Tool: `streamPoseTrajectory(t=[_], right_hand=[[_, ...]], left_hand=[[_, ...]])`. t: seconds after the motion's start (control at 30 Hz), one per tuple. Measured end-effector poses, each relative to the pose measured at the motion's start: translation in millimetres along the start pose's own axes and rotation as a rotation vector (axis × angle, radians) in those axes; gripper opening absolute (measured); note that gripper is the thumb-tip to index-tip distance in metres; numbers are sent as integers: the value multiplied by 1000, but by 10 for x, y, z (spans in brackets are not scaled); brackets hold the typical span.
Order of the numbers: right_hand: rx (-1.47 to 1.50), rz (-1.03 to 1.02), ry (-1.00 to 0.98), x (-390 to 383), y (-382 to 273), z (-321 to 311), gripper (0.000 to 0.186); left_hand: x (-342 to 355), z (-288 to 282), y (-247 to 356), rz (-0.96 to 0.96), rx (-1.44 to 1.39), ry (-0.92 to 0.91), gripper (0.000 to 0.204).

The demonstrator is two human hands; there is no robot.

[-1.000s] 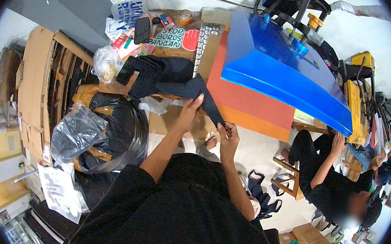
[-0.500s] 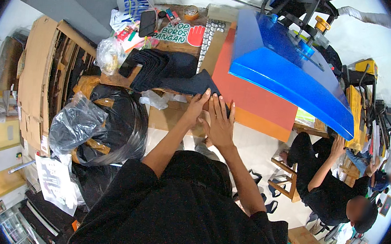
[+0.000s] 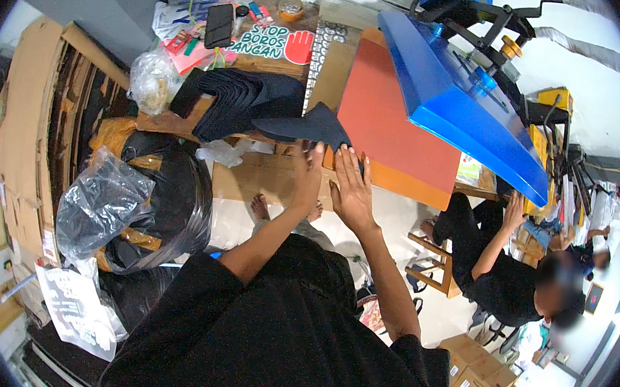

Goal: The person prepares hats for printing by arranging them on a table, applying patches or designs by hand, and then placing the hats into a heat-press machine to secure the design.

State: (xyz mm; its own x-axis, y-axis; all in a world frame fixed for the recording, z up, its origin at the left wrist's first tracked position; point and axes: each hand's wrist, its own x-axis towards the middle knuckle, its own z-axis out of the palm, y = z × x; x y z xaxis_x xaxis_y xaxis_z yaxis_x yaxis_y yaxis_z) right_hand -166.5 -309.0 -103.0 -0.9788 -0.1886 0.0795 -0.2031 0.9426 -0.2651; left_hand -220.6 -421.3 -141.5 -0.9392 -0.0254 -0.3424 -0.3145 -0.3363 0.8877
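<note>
A dark navy cloth piece lies at the table's near edge, one corner on the red-brown pad of the heat press. My right hand is open, its fingers stretched out and their tips resting on the cloth's near right edge. My left hand is at the cloth's near edge, just left of the right one. Its fingers are smeared by motion, so their grip is unclear. To the left sits a layered stack of dark cloth pieces, with the single piece's pointed left end by it.
The raised blue press plate stands over the pad. A phone, a tape roll and a clear plastic bag lie at the back left. Black bags stand below left. Another person sits at right.
The single cloth piece has turned, and its left end now shows as a free point beside the stack. My left hand has drawn slightly away from the cloth. The whole view has shifted a little.
</note>
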Motion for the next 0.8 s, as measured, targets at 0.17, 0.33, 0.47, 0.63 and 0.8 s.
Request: streamPoseTrajectory(t=[0.17, 0.33, 0.47, 0.63, 0.8], right_hand=[[39, 63, 9, 28, -165, 15, 74], [43, 80, 27, -12, -159, 29, 66], [93, 20, 25, -38, 3, -2, 60], [30, -13, 44, -104, 157, -105, 57], [169, -52, 96, -307, 412, -246, 59]], left_hand=[[-183, -117, 24, 110, -17, 66, 57], [302, -181, 83, -317, -214, -224, 47], [358, -151, 197, -243, 14, -140, 38], [270, -22, 43, -105, -269, -150, 23], [206, 71, -29, -128, -358, -59, 23]])
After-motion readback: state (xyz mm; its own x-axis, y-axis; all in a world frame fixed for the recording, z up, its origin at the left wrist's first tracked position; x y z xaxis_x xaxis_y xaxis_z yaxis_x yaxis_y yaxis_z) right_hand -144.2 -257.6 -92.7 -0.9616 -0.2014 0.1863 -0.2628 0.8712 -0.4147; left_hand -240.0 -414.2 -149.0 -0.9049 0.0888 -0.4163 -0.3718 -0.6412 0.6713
